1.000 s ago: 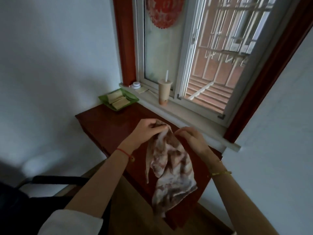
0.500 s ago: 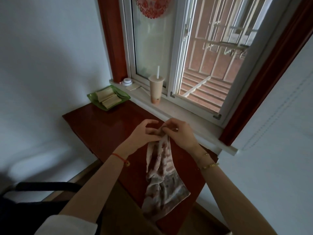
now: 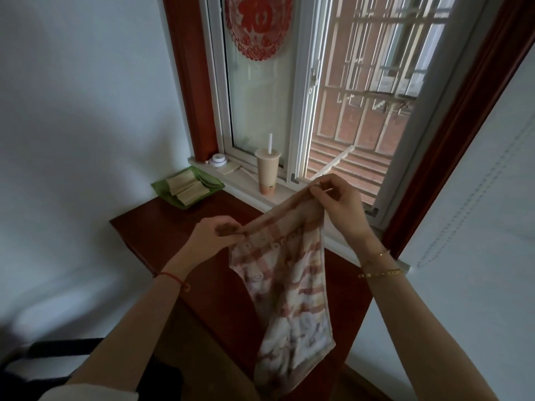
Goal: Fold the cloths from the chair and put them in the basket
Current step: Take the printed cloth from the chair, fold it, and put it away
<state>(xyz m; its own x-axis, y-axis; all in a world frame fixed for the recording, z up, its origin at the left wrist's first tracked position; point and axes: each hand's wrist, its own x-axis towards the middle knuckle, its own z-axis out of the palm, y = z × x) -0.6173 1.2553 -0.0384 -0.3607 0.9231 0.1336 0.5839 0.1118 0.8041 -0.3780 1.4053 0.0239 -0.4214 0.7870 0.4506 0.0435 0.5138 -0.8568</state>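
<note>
A pink-and-white checked cloth (image 3: 292, 296) hangs in the air over the dark red table (image 3: 173, 227). My left hand (image 3: 214, 235) pinches its top edge at the left corner. My right hand (image 3: 338, 204) pinches the same edge higher up and to the right, so the edge is stretched taut between them. The rest of the cloth droops down toward the table's near end. A green basket (image 3: 162, 189) with two folded pale cloths (image 3: 188, 188) in it sits at the table's far left corner. The black chair (image 3: 58, 351) shows at the bottom left.
A drink cup with a straw (image 3: 267, 175) stands on the white window sill (image 3: 249, 192), beside a small round white object (image 3: 217, 161). The window is partly open onto bars. White walls close in left and right.
My hands were together at the cloth's top; they have drawn apart, the right rising toward the window, and the bunched cloth has spread out along its upper edge.
</note>
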